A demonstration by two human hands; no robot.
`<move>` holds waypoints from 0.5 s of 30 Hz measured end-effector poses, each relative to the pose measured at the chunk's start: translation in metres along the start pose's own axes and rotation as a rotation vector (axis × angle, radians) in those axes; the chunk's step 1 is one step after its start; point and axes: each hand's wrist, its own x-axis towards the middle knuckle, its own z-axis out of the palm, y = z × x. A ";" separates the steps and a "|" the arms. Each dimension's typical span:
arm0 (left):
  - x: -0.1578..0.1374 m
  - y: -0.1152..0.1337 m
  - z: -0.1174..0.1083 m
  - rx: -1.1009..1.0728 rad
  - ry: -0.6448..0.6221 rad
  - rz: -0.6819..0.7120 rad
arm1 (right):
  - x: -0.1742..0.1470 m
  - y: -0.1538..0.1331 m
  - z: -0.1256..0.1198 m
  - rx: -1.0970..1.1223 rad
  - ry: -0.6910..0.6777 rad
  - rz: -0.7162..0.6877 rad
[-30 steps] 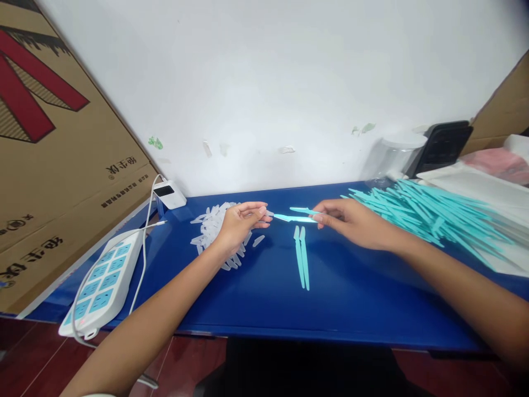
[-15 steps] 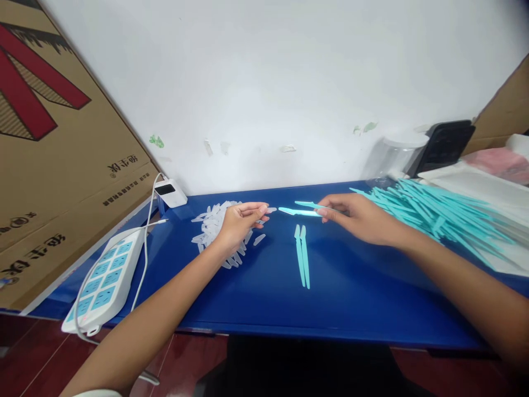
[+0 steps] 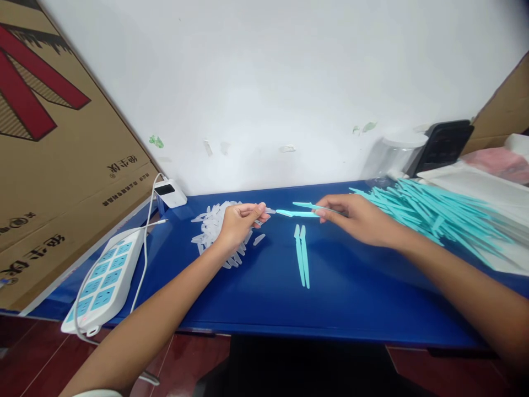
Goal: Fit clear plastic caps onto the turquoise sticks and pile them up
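My left hand (image 3: 243,220) pinches a small clear plastic blade cap (image 3: 270,210) between thumb and forefinger. My right hand (image 3: 351,218) holds two turquoise eyebrow razors (image 3: 303,213), their heads pointing left. The lower razor's tip meets or nearly meets the cap; whether it has entered cannot be made out. Below the hands, two turquoise razors with caps on their heads (image 3: 303,256) lie side by side on the blue table (image 3: 264,303). A heap of clear caps (image 3: 210,223) spreads beside and behind my left hand, with one loose cap (image 3: 259,239) near it.
At the right lies a large pile of turquoise razors (image 3: 438,215), with a clear jar (image 3: 399,157) and a black device (image 3: 444,146) behind. A power strip (image 3: 107,275), cable and small white device (image 3: 171,193) occupy the left, beside a cardboard box (image 3: 70,165).
My right hand has shifted slightly left with the two razors, closing the gap to the cap in my left hand. The left hand has barely moved.
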 end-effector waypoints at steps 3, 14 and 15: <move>-0.001 0.001 0.001 0.005 -0.017 -0.003 | 0.000 -0.001 0.000 -0.010 -0.002 -0.011; -0.004 0.002 0.003 0.039 -0.039 -0.009 | -0.001 -0.005 -0.004 -0.104 0.031 -0.045; -0.004 0.003 0.003 0.040 -0.039 -0.010 | -0.001 -0.004 -0.004 -0.103 0.027 -0.051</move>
